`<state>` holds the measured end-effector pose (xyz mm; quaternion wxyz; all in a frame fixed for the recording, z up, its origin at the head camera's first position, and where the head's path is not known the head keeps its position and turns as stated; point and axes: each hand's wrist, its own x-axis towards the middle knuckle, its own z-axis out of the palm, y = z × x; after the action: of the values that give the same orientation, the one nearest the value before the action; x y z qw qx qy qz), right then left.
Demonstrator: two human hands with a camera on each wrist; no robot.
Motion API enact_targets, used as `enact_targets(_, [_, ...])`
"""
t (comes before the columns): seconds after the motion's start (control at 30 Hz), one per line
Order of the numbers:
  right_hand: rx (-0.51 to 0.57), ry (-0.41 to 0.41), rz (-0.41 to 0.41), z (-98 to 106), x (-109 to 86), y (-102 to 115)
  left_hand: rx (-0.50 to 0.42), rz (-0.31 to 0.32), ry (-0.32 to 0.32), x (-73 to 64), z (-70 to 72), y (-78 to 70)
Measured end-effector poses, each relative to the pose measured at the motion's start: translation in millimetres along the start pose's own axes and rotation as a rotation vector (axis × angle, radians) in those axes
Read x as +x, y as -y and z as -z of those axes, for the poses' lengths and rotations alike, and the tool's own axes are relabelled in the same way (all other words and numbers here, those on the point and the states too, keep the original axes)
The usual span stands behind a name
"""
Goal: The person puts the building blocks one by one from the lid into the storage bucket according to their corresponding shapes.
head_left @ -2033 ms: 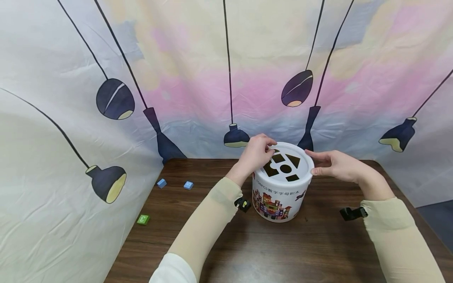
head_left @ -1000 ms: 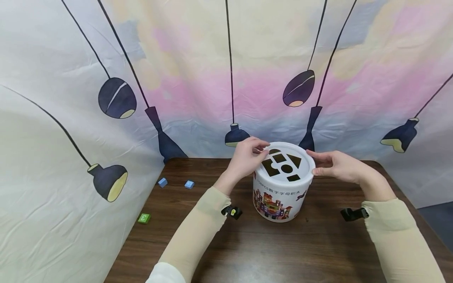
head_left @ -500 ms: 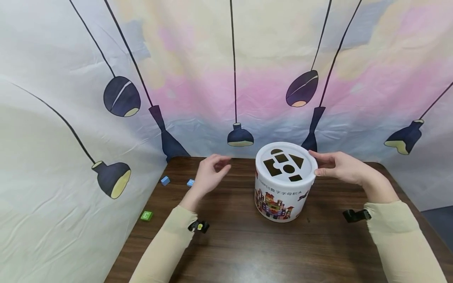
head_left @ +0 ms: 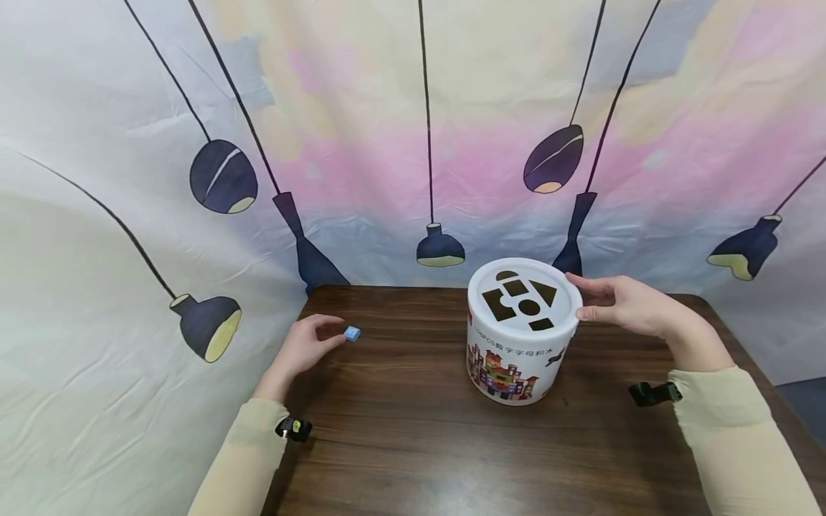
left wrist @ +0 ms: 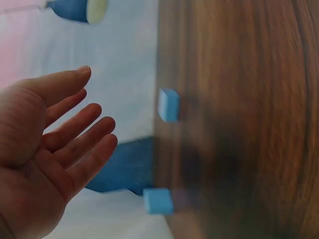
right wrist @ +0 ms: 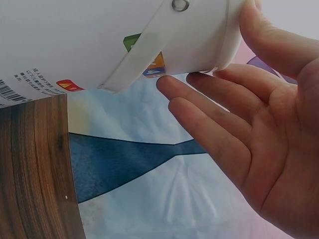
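A white lidded bucket (head_left: 516, 358) of toy blocks stands upright on the table, with shaped holes in its lid (head_left: 524, 297). My right hand (head_left: 635, 304) holds the lid's rim on the right side between thumb and forefinger; in the right wrist view the other fingers stick out beside the bucket. My left hand (head_left: 306, 347) hovers over the table's left part, thumb and fingers apart and holding nothing. Just beyond its fingertips lies a small blue block (head_left: 351, 333). A second blue block (left wrist: 158, 201) shows in the left wrist view; the left hand hides it in the head view.
The brown wooden table (head_left: 413, 430) meets a fabric backdrop (head_left: 387, 143) with painted lamps at its back and left edges. A folded strap handle (right wrist: 134, 55) lies against the bucket's side. Small cameras are worn on both wrists.
My left hand has let go of the lid's rim and swept left and down to the blue block. It now covers the other blue and green blocks. The right hand stays at the rim.
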<state>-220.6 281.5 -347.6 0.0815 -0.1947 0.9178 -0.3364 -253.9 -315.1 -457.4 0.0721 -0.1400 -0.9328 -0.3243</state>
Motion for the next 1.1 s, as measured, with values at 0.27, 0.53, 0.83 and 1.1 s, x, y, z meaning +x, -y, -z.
enact_targets(0.27, [0.008,0.0,-0.008,0.3,1.9,0.0,-0.008,0.095,0.016,14.4,-13.8,25.2])
enact_targets(0.53, [0.016,-0.001,-0.007,-0.4,0.1,0.0,-0.029,0.158,0.049,29.5,-31.6,33.8])
enact_targets(0.83, [0.035,-0.004,0.012,-2.1,1.2,-0.7,-0.009,0.211,0.069,30.5,-42.3,43.6])
enact_targets(1.1, [0.033,-0.012,-0.003,-0.8,-0.5,-1.4,0.02,0.225,0.087,36.5,-45.2,42.3])
